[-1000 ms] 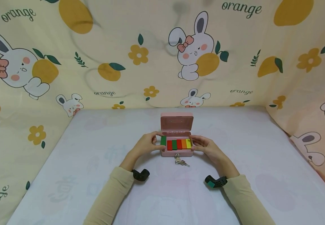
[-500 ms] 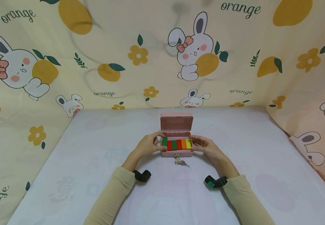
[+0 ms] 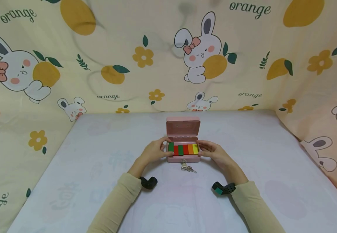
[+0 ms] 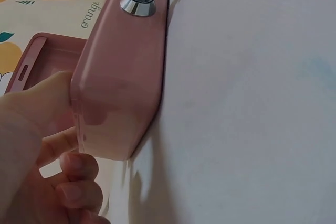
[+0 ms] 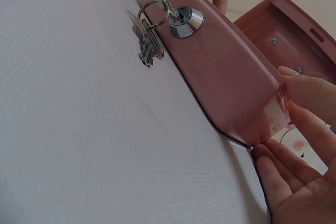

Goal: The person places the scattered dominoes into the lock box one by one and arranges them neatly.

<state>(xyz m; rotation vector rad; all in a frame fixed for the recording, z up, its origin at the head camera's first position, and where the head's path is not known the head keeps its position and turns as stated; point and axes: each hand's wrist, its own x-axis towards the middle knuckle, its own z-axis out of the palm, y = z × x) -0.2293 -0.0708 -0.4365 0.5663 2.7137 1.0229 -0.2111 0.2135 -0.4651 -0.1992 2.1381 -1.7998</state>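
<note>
A small pink metal cash box [image 3: 175, 160] stands on the table with its lid [image 3: 183, 128] raised. Inside lies a row of coloured blocks, among them a red block [image 3: 176, 150], an orange block [image 3: 190, 149] and a yellow block [image 3: 195, 149]. At the row's left end, my left hand [image 3: 154, 151] pinches a green block [image 3: 171, 147] between thumb and index finger; the left wrist view hides this block behind the box wall. My right hand [image 3: 217, 154] grips the box's right end, thumb at the rim and fingers against the side wall.
A key sits in the front lock [image 5: 186, 23], and more keys [image 5: 149, 43] hang from its ring onto the table. The white table [image 3: 180, 200] meets a printed cloth backdrop [image 3: 156, 74] behind the box. Each wrist wears a black strap device [image 3: 148, 183].
My left hand has shifted slightly right, bringing the green block from over the box's left edge to beside the red block. My right hand has stayed in place.
</note>
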